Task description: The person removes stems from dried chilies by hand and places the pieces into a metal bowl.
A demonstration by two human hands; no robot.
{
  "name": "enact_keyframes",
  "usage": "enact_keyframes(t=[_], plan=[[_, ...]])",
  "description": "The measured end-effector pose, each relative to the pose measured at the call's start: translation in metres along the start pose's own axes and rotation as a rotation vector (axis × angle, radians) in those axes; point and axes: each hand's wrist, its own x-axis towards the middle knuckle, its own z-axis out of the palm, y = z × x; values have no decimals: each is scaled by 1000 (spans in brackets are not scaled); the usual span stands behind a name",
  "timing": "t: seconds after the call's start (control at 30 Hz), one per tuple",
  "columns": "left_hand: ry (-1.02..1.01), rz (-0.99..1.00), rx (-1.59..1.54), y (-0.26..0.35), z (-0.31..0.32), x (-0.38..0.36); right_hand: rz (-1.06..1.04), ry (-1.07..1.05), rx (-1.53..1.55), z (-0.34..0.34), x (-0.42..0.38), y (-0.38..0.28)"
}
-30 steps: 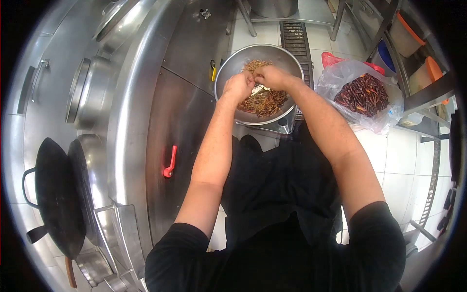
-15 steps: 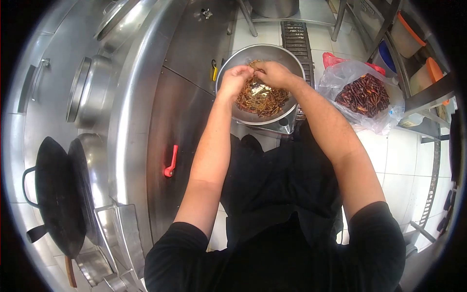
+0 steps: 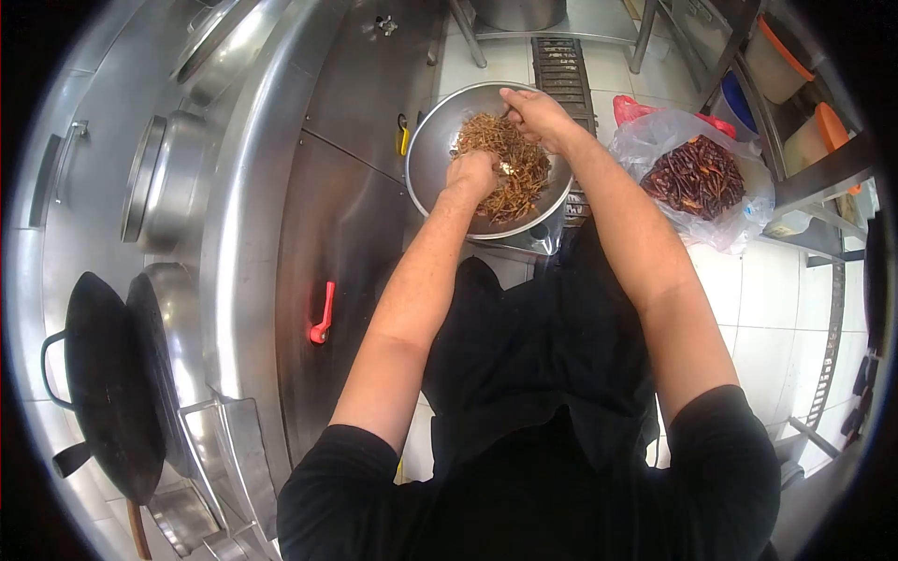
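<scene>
A wide metal bowl (image 3: 427,147) holds a heap of thin, dry, brown stalk-like pieces (image 3: 516,198); their exact kind cannot be made out. My left hand (image 3: 473,175) is closed at the near left side of the heap, its fingertips among the pieces and partly hidden. Over the far right part of the bowl, my right hand (image 3: 538,119) has its fingers bent and drawn together, and whatever they pinch is too small to name. To the right, an opened clear plastic bag (image 3: 645,140) is filled with dark red dried chillies (image 3: 697,178).
A metal counter front with a red lever (image 3: 324,313) runs along my left. Pots and a black wok (image 3: 108,383) stand farther left. Shelving with orange-rimmed tubs (image 3: 786,65) is at the right. A floor drain grate (image 3: 564,79) lies behind the bowl.
My hands, together over the bowl before, have parted. The left has come down to the near side of the heap; the right has moved slightly up and right.
</scene>
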Motion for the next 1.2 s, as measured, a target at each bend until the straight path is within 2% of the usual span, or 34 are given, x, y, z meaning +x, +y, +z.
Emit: enact_keyframes(t=[0.03,0.23,0.33,0.47,0.6,0.63,0.67,0.77,0.97,1.17,1.2], plan=[[-58,-38,30,-1,-1,1,0,-16,31,2,0,-1],[-12,-115,-32,-15,12,10,27,-12,41,7,-4,-7],[103,-78,-227,-22,-2,6,39,6,-23,3,-5,-5],[201,24,-934,-39,-11,9,50,-5,-186,7,-3,0],[129,-29,-1305,-35,-28,3,-28,-73,-322,28,-12,2],[107,-6,-1333,-35,-28,3,-59,-102,-350,30,-14,2],[85,17,-1361,-35,-28,4,-313,-73,-510,29,-1,18],[59,41,-1366,-32,-31,1,-325,-82,-569,30,6,28],[131,50,-1348,-22,-32,-3,-311,-32,-437,35,3,24],[179,7,-1319,-20,-30,0,-484,52,-606,41,-8,19],[179,-6,-1337,-20,-29,0,-525,127,-698,45,-14,14]])
